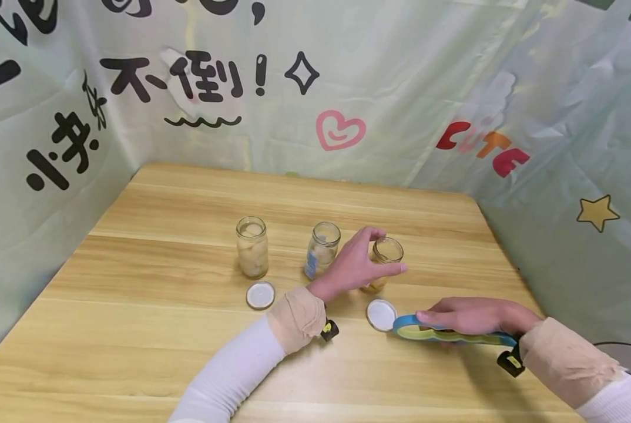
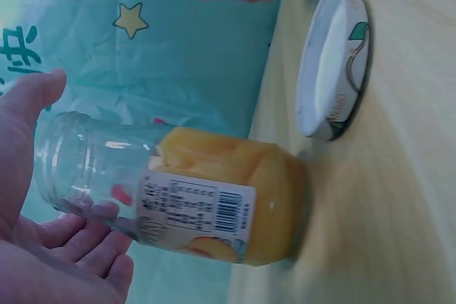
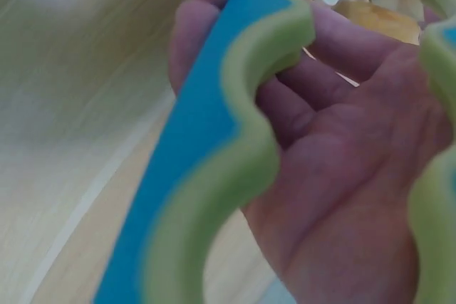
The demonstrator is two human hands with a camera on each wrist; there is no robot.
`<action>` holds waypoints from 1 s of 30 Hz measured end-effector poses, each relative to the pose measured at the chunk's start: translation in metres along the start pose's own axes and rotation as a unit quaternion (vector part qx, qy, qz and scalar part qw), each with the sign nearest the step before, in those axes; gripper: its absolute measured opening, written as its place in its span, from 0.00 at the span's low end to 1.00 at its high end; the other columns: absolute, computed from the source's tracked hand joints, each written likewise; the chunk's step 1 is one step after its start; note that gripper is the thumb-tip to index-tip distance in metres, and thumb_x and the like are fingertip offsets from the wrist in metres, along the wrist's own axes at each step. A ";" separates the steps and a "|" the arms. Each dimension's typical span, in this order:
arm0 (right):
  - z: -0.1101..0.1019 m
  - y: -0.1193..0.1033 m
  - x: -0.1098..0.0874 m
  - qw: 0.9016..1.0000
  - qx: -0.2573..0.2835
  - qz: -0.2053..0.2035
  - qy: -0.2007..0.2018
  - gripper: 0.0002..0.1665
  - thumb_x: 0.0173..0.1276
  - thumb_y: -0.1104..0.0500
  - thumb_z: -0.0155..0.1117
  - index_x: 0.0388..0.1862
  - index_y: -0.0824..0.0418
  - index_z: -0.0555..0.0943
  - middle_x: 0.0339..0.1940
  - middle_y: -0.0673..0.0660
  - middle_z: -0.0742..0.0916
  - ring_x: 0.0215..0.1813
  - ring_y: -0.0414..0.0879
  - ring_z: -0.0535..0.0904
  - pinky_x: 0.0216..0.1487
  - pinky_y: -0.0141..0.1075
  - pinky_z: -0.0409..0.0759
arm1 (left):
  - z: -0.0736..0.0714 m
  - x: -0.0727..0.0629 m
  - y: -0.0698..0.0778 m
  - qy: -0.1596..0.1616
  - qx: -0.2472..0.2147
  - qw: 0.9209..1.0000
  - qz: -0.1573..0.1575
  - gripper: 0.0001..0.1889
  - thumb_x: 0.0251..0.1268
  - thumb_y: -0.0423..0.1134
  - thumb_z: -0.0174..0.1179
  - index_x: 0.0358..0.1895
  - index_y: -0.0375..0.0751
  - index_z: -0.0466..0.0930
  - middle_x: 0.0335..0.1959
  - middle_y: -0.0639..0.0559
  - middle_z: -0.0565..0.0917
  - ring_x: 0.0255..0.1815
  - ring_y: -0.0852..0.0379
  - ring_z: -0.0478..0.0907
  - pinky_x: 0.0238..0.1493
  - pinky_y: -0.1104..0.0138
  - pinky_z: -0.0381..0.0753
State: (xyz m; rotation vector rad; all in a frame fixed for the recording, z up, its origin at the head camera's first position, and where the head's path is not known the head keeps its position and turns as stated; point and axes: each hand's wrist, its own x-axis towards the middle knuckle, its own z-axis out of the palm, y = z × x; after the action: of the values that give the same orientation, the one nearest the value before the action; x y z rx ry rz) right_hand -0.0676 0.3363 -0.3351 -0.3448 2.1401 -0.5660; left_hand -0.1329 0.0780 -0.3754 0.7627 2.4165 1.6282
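My left hand (image 1: 355, 261) reaches around the top of an open glass jar (image 2: 228, 154) of yellow-orange fruit, thumb stretched out on one side and fingers by the rim on the other. The jar stands upright; its label carries a barcode. In my right hand (image 1: 471, 314) is a blue jar opener (image 3: 178, 169) with a wavy green inner edge, gripped by the fingers and thumb. The opener's rounded end is right by a lid (image 1: 381, 315), which lies white inside up in front of the fruit jar. Printing shows on the lid's side in the left wrist view.
Left of the fruit jar stand two more lidless jars of pale contents: one with a blue label (image 1: 311, 265) close to my left hand, another (image 1: 253, 258) farther left. A second lid (image 1: 260, 295) lies before the leftmost jar. Printed cloth (image 1: 389, 88) encloses the wooden table (image 1: 136, 352).
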 end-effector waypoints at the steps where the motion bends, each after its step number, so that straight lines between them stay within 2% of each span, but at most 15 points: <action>1: 0.000 0.001 -0.001 1.000 -0.009 0.005 0.008 0.29 0.85 0.39 0.41 0.54 0.51 0.86 0.48 0.57 0.89 0.54 0.54 0.85 0.57 0.46 0.81 | -0.001 0.000 0.001 0.002 0.003 1.000 0.004 0.45 0.57 0.63 0.73 0.74 0.46 0.67 0.72 0.53 0.74 0.75 0.54 0.70 0.76 0.56 0.72; 3: -0.001 0.004 -0.003 1.000 -0.016 0.012 0.017 0.27 0.85 0.38 0.41 0.56 0.48 0.86 0.54 0.54 0.88 0.61 0.53 0.82 0.60 0.45 0.79 | -0.002 -0.001 0.004 0.004 0.014 1.000 0.013 0.44 0.58 0.62 0.72 0.73 0.45 0.67 0.72 0.53 0.75 0.75 0.54 0.71 0.76 0.57 0.72; 6: -0.002 0.009 -0.004 1.000 -0.003 0.018 0.021 0.29 0.85 0.38 0.40 0.50 0.49 0.86 0.39 0.54 0.86 0.46 0.49 0.83 0.48 0.39 0.77 | -0.004 -0.002 0.010 0.005 0.029 0.999 0.020 0.43 0.59 0.63 0.72 0.72 0.46 0.67 0.71 0.53 0.74 0.74 0.53 0.71 0.76 0.56 0.72; 9: -0.003 0.015 -0.006 0.998 -0.013 0.034 0.052 0.32 0.84 0.36 0.41 0.60 0.54 0.84 0.50 0.58 0.89 0.53 0.54 0.84 0.55 0.48 0.81 | -0.006 -0.003 0.015 0.009 0.040 0.999 0.027 0.42 0.59 0.63 0.71 0.72 0.48 0.67 0.72 0.53 0.74 0.75 0.53 0.71 0.75 0.56 0.73; 12: -0.004 0.020 -0.009 0.993 -0.040 0.057 0.092 0.38 0.82 0.33 0.43 0.70 0.59 0.78 0.65 0.64 0.84 0.68 0.64 0.79 0.64 0.63 0.77 | -0.008 -0.005 0.020 0.019 0.045 0.998 0.038 0.42 0.60 0.63 0.71 0.73 0.48 0.66 0.72 0.54 0.73 0.74 0.54 0.70 0.74 0.56 0.74; 13: -0.005 0.021 -0.009 0.992 -0.048 0.062 0.100 0.39 0.82 0.33 0.43 0.69 0.61 0.78 0.66 0.63 0.84 0.68 0.63 0.79 0.64 0.63 0.77 | -0.009 -0.006 0.022 0.022 0.046 0.998 0.043 0.42 0.60 0.63 0.71 0.73 0.49 0.66 0.72 0.55 0.73 0.74 0.55 0.70 0.74 0.56 0.74; 16: -0.009 0.023 -0.008 0.988 -0.053 0.079 0.118 0.37 0.81 0.31 0.43 0.58 0.58 0.83 0.52 0.59 0.88 0.55 0.56 0.83 0.52 0.52 0.80 | -0.013 -0.009 0.029 0.029 0.046 0.997 0.058 0.42 0.61 0.63 0.70 0.73 0.48 0.65 0.72 0.55 0.73 0.73 0.56 0.70 0.72 0.57 0.75; 19: -0.012 0.024 -0.006 0.985 -0.064 0.085 0.139 0.33 0.80 0.30 0.43 0.49 0.54 0.83 0.40 0.54 0.85 0.45 0.48 0.79 0.43 0.41 0.74 | -0.017 -0.012 0.036 0.034 0.045 0.996 0.070 0.42 0.61 0.63 0.69 0.74 0.49 0.65 0.72 0.56 0.72 0.73 0.57 0.70 0.71 0.57 0.76; 21: -0.013 0.024 -0.005 0.980 -0.078 0.090 0.157 0.35 0.79 0.29 0.44 0.54 0.55 0.82 0.46 0.54 0.86 0.49 0.49 0.81 0.44 0.42 0.77 | -0.020 -0.015 0.041 0.036 0.043 0.996 0.074 0.42 0.61 0.63 0.69 0.74 0.50 0.65 0.71 0.58 0.72 0.73 0.58 0.70 0.71 0.57 0.76; 25: -0.014 0.029 0.001 0.968 -0.121 0.089 0.200 0.45 0.78 0.27 0.45 0.64 0.66 0.78 0.57 0.63 0.87 0.58 0.58 0.83 0.53 0.53 0.82 | -0.025 -0.020 0.050 0.041 0.039 0.995 0.081 0.40 0.62 0.62 0.69 0.73 0.52 0.65 0.71 0.60 0.73 0.72 0.58 0.71 0.70 0.58 0.76; 28: -0.013 0.034 0.007 0.957 -0.151 0.084 0.233 0.50 0.78 0.27 0.46 0.64 0.74 0.76 0.54 0.68 0.87 0.58 0.63 0.84 0.55 0.59 0.81 | -0.029 -0.024 0.056 0.043 0.040 0.994 0.088 0.39 0.62 0.61 0.69 0.73 0.52 0.65 0.71 0.59 0.73 0.72 0.58 0.71 0.69 0.59 0.76; 30: -0.011 0.036 0.012 0.949 -0.168 0.081 0.253 0.51 0.78 0.28 0.46 0.63 0.77 0.76 0.52 0.69 0.86 0.55 0.63 0.84 0.54 0.60 0.81 | -0.031 -0.026 0.060 0.044 0.041 0.994 0.092 0.39 0.62 0.60 0.69 0.73 0.52 0.65 0.71 0.58 0.73 0.72 0.58 0.71 0.69 0.59 0.77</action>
State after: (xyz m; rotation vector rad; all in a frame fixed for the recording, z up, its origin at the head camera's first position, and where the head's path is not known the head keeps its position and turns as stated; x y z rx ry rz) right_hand -0.0850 0.3655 -0.3559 -0.2168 2.7421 -0.1989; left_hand -0.1024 0.0574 -0.3133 0.9732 2.5556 1.6675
